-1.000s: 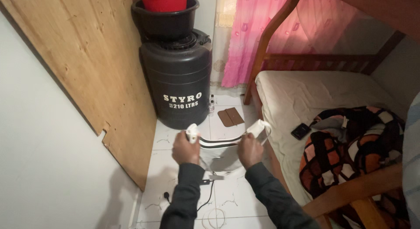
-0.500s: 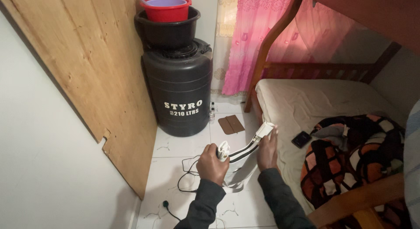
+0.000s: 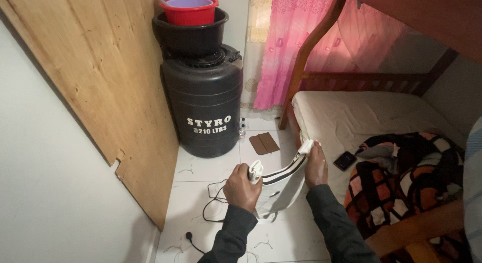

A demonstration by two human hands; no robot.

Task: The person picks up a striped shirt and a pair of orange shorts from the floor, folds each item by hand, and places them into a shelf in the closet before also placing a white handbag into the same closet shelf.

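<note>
I hold a white garment (image 3: 281, 187) with black stripes along its upper edge, stretched between both hands above the tiled floor. My left hand (image 3: 242, 186) is closed on its left corner, bunched in the fist. My right hand (image 3: 315, 163) grips the right corner, raised higher and close to the bed's side. The cloth hangs down slack between them. Both arms wear dark sleeves.
A black water drum (image 3: 203, 104) stands ahead with a black basin and red bucket (image 3: 190, 9) on top. A wooden board (image 3: 100, 77) leans on the left wall. The bed (image 3: 361, 115) with a patterned blanket (image 3: 401, 172) and a dark phone (image 3: 345, 160) is at right. A black cable (image 3: 213, 200) lies on the floor.
Both hands have shifted right with the garment, the right one rising towards the bed. The cloth now slopes up to the right. The view has tilted slightly.
</note>
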